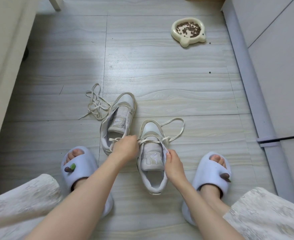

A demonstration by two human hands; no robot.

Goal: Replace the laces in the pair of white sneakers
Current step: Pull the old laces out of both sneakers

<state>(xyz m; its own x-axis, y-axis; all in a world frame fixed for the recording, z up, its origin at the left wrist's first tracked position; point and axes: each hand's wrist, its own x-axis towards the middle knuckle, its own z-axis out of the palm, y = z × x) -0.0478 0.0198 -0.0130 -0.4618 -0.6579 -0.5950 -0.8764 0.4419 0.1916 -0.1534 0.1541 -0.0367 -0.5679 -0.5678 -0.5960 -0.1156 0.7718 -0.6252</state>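
From the head view, you are looking down at a pale wood-grain floor (160,75) with two white sneakers between your feet. Take the right sneaker (152,158) as the landmark: it lies toe away from you, its tongue (151,157) folded up and open.

Your left hand (124,147) is at that sneaker's left edge, near the lower eyelets. Its grip is pinched on the lace (149,140) where it crosses the shoe, fingers curled round the strand. Your right hand (173,161) is on the sneaker's right side, its grip pinching the eyelet flap between thumb and fingertips. The lace is threaded only through the eyelets nearest the toe; from there a long loop of it runs out past the toe to the right and back across the floor.

The left sneaker (118,122) sits up and to the left of the landmark, just beside it, toe angled away, with no lace in its eyelets that you can see. Part of its heel is hidden behind your left hand. A loose lace (95,103) lies in a tangle on the floor further left and beyond, touching that sneaker's side.

Your left slipper (78,168) is to the landmark's left, your right slipper (210,172) to its right. Far beyond and to the right stands a cream bowl (188,32) holding brown kibble.
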